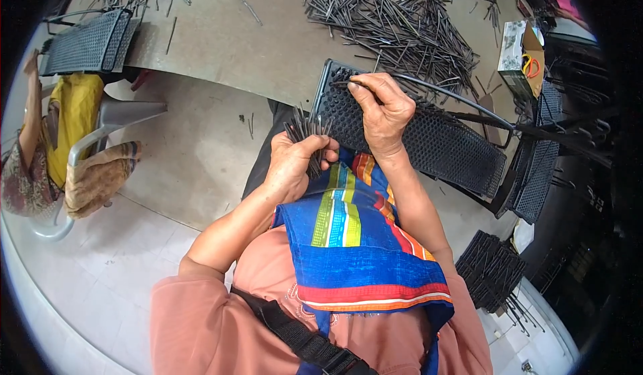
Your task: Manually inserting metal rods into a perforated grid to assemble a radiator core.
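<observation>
My left hand (289,162) is closed round a bundle of thin dark sticks (305,128), whose ends fan out above the fingers. My right hand (387,112) is held in a pinch over the far left end of a long black perforated rack (449,153). Between its thumb and fingertips is a thin dark stick (342,83), partly hidden by the fingers. Small upright ends show at that end of the rack, close to the pinch. The rack slants from the table edge down to the right, with a metal rod handle (462,98) along it.
A large heap of dark sticks (395,30) covers the grey table (214,47) beyond the rack. Farther right are an open box (512,57) with orange-handled scissors and more racks (539,154). At left, another person's arm (30,104) is near a similar rack (87,43) and a grey chair (127,114).
</observation>
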Available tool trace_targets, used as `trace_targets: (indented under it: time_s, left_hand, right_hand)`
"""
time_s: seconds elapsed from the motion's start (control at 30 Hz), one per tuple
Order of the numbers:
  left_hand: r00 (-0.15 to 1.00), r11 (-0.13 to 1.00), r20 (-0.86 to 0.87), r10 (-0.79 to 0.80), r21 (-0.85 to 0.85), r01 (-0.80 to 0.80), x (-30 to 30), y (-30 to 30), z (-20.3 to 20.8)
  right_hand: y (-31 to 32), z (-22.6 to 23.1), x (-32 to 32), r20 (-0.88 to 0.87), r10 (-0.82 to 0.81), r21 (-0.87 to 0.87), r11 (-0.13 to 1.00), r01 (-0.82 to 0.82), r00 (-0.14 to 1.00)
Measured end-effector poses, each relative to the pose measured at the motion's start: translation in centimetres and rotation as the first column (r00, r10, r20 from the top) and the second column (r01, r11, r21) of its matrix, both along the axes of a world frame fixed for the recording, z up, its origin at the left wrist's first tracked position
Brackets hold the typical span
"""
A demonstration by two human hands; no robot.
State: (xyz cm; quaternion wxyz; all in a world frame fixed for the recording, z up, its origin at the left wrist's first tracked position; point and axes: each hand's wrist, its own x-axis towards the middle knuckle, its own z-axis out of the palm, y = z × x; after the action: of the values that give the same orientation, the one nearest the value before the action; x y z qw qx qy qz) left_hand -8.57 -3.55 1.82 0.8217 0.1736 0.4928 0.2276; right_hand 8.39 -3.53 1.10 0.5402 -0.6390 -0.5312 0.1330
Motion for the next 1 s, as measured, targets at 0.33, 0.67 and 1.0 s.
trace_targets:
  time_s: [0.33,0.67,1.0]
  left_hand:
    - [0.999,0.999,-0.017,0.033,-0.023,-0.034,-0.1,0.0,0.0]
    - [0.998,0.997,0.032,0.058,-0.054,-0.056,0.1,0.0,0.0]
    - [0.997,0.993,0.027,0.072,-0.096,-0.069,-0.1,-0.4,-0.2]
  right_hand:
    - [0.7,0.7,0.5,0.041,0.030,-0.051,0.998,-0.028,0.999]
    - [0.8,0.7,0.4,0.060,0.030,-0.052,0.998,-0.026,0.998]
    - [0.6,0.2,-0.4,0.052,0.010,-0.183,0.983,-0.001,0.999]
